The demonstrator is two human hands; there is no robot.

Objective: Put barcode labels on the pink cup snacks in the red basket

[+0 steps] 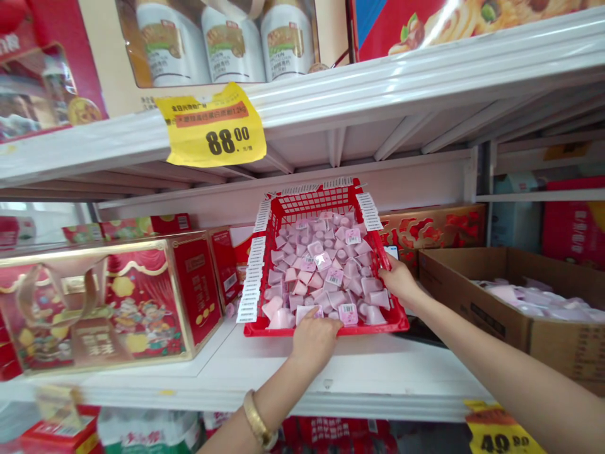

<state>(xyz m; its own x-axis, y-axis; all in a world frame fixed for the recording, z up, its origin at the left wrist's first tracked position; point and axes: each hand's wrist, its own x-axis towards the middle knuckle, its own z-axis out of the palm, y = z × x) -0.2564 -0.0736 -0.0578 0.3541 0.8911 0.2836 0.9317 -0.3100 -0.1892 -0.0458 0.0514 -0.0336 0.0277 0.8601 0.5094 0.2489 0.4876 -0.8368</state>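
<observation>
A red plastic basket (326, 329) full of small pale pink cups (326, 252), some with barcode labels, stands tilted toward me on the white shelf. Strips of white barcode stickers (253, 277) hang along its rims. My left hand (316, 337), with a gold bangle on the wrist, is at the basket's front edge; its fingers reach over the rim by a labelled cup, and whether they hold that cup is unclear. My right hand (398, 277) grips the basket's right rim, fingers closed on it.
An open cardboard box (472, 309) with pink items stands at the right. Red and gold gift boxes (99, 302) are at the left. Overhead runs the upper shelf edge (378, 82) with a yellow price tag (212, 129). A dark object lies behind the basket's right front corner.
</observation>
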